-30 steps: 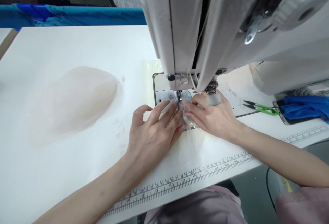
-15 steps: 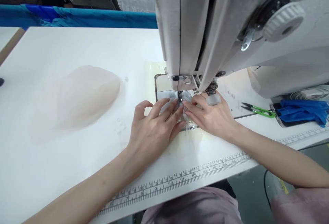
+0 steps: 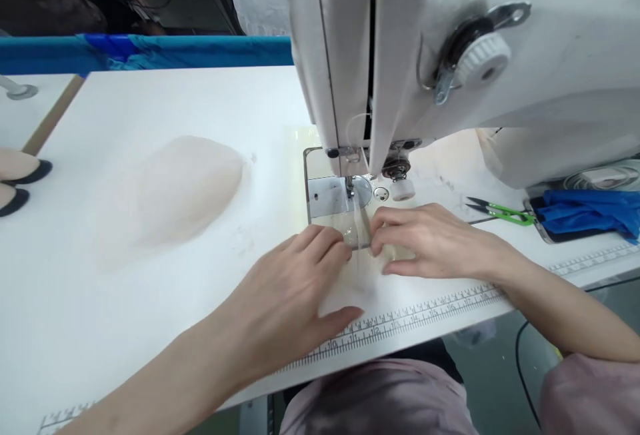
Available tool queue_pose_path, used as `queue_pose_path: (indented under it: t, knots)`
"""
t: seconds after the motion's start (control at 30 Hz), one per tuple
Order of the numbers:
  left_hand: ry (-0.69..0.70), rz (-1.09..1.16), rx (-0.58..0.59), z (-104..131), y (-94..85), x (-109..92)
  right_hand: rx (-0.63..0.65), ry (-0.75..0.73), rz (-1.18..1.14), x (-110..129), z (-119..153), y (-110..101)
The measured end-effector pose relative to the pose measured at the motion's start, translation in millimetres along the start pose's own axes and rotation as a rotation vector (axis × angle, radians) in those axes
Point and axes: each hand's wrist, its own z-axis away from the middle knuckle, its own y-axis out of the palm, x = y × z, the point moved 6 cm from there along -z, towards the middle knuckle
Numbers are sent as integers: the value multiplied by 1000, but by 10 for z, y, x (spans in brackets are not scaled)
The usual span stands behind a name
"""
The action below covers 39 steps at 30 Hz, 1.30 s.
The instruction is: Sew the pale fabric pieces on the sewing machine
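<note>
A narrow, sheer white fabric strip point(image 3: 358, 225) runs from the steel presser foot point(image 3: 350, 186) toward the near edge of the smooth white surface point(image 3: 150, 102). It should be light, limp and slippery, easily puckered; best steadied flat along both edges, clear of the foot. The hands flank it: left point(image 3: 305, 282) half-bent, thumb spread; right point(image 3: 420, 242) loosely curled. Whether either grips it, I cannot tell.

Rested the left hand point(image 3: 300, 282) on the worktop point(image 3: 100, 315) near the printed ruler point(image 3: 400, 324) and curled the right hand point(image 3: 425, 240) opposite, on either side of a sheer white strip point(image 3: 357, 214) leading to the presser foot point(image 3: 349, 186) of the sewing machine point(image 3: 343, 68). Saw a sheer beige piece point(image 3: 193, 188) lying well to the left, and green-handled snips point(image 3: 507, 214) beside a phone point(image 3: 549, 225) partly covered by blue cloth point(image 3: 590, 210) at right.
</note>
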Motion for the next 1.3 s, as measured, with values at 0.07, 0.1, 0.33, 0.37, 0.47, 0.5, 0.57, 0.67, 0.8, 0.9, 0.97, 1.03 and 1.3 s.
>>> queue_pose_path:
  t: [0.07,0.1,0.33,0.37,0.47,0.5,0.57,0.67,0.8,0.9,0.97,1.03,1.3]
  knots:
    - [0,-95,13,2,45,-38,37,28,-45,-5,12,-5]
    - [1,-163,-9,-14,70,-40,24,45,-70,-11,12,-15]
    - [-176,29,-55,-219,142,252,-125,110,-158,-36,8,-31]
    - [-228,102,-54,-234,115,298,-137,100,-115,-33,5,-12]
    - [-333,211,-37,-279,10,379,-299,87,61,-47,3,-3]
    - [-349,220,-21,-302,-21,395,-392,89,110,-56,10,-20]
    - [-360,230,22,-359,-66,435,-555,84,168,-73,25,-50]
    - [-343,256,73,-445,-92,512,-693,55,182,-99,23,-82]
    - [-317,330,128,-486,-51,590,-784,43,178,-124,14,-115]
    - [-300,477,108,-467,-34,585,-769,49,152,-125,9,-98]
    - [-263,567,77,-442,-42,551,-754,54,136,-114,19,-86]
    - [-194,581,38,-405,-52,501,-742,40,149,-82,39,-85]
    - [232,-185,-323,-114,37,80,-522,-178,490,192,63,-48]
